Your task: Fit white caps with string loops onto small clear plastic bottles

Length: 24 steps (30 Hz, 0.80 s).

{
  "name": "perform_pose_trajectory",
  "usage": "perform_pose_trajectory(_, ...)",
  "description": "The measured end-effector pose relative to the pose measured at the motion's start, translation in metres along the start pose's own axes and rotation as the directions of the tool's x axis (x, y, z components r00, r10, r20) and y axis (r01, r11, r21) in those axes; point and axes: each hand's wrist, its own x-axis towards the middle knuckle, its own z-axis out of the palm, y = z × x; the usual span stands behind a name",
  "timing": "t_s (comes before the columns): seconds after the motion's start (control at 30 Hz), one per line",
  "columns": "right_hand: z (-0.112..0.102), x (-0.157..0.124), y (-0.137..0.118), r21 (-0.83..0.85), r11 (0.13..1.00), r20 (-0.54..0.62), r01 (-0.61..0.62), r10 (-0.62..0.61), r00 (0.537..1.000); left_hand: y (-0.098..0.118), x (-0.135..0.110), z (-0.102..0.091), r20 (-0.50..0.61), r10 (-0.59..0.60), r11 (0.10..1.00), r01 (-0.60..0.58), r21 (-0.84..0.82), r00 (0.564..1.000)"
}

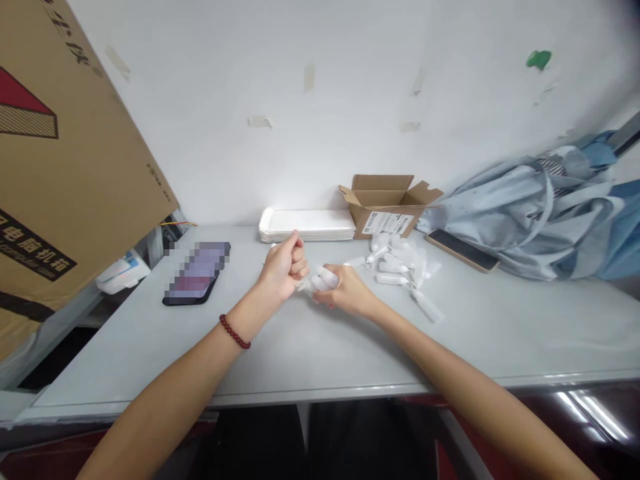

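Observation:
My left hand (286,267) is curled into a fist above the middle of the table, its wrist wearing a dark red bead bracelet (235,332). A bit of whitish material shows at its edge, but what the fingers hold is hidden. Close beside it, my right hand (345,291) grips a bunch of small translucent white plastic pieces (323,279). More such pieces lie in a loose pile (397,261) just right of that hand, several of them long and narrow. Their exact kind is too blurred to tell.
Against the wall stand a stack of white trays (310,223) and an open cardboard box (385,213). One phone (197,273) lies at left, another phone (463,250) at right beside blue-grey cloth (520,207). A large carton (75,133) rises at far left. The table's front edge (320,397) runs below my forearms.

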Motion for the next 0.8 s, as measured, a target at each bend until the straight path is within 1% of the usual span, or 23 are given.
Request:
perform_pose_trajectory(0.07,0.001,-0.001,0.0,0.012,1.0,0.015,0.003,-0.003,1.0,0.004,-0.001,0.002,0.01,0.016,1.0,-0.016,-0.007,1.0)
perform_pose_trajectory(0.17,0.002,-0.002,-0.004,0.024,1.0,0.013,-0.009,0.008,1.0,0.015,-0.002,0.0,-0.064,0.107,0.992,-0.111,-0.064,0.992)
perform_pose_trajectory(0.2,0.003,-0.002,-0.006,0.015,1.0,0.006,0.0,0.0,1.0,0.017,-0.002,-0.001,-0.086,0.12,0.989,-0.127,-0.073,0.989)
perform_pose_trajectory(0.27,0.004,-0.003,-0.008,-0.016,0.999,-0.007,0.032,-0.032,0.999,0.013,-0.002,0.0,-0.103,0.103,0.992,-0.11,-0.069,0.989)
perform_pose_trajectory(0.37,0.006,-0.004,-0.008,-0.044,0.997,-0.004,0.071,-0.071,0.997,0.003,-0.002,0.005,-0.053,0.022,0.999,-0.024,-0.029,0.998)
perform_pose_trajectory(0.4,0.006,-0.005,-0.008,-0.05,0.996,-0.006,0.071,-0.071,0.997,0.002,-0.002,0.006,-0.038,0.014,1.0,-0.014,-0.02,0.999)
perform_pose_trajectory(0.47,0.005,-0.004,-0.007,-0.065,0.996,-0.018,0.06,-0.061,0.998,0.008,-0.001,0.006,-0.053,0.058,0.997,-0.061,-0.043,0.997)
perform_pose_trajectory(0.53,0.004,-0.004,-0.006,-0.087,0.995,-0.027,0.055,-0.057,0.998,0.021,0.001,0.0,-0.078,0.138,0.987,-0.144,-0.073,0.987)
perform_pose_trajectory(0.57,0.004,-0.003,-0.006,-0.101,0.993,-0.031,0.061,-0.065,0.997,0.027,0.001,-0.003,-0.077,0.16,0.983,-0.166,-0.073,0.984)
perform_pose_trajectory(0.6,0.003,-0.003,-0.006,-0.12,0.99,-0.038,0.069,-0.074,0.996,0.032,0.001,-0.007,-0.06,0.153,0.986,-0.156,-0.051,0.986)
perform_pose_trajectory(0.67,0.002,-0.001,-0.006,-0.164,0.983,-0.066,0.077,-0.089,0.994,0.035,0.0,-0.013,0.0,0.084,0.996,-0.084,0.037,0.996)
perform_pose_trajectory(0.73,0.0,0.0,-0.006,-0.193,0.979,-0.097,0.06,-0.08,0.992,0.032,-0.002,-0.015,0.067,-0.002,0.988,-0.008,0.152,0.998)
perform_pose_trajectory(0.8,-0.003,0.002,-0.005,-0.208,0.978,-0.12,0.028,-0.054,0.991,0.027,-0.004,-0.014,0.118,-0.038,0.975,0.011,0.223,0.992)
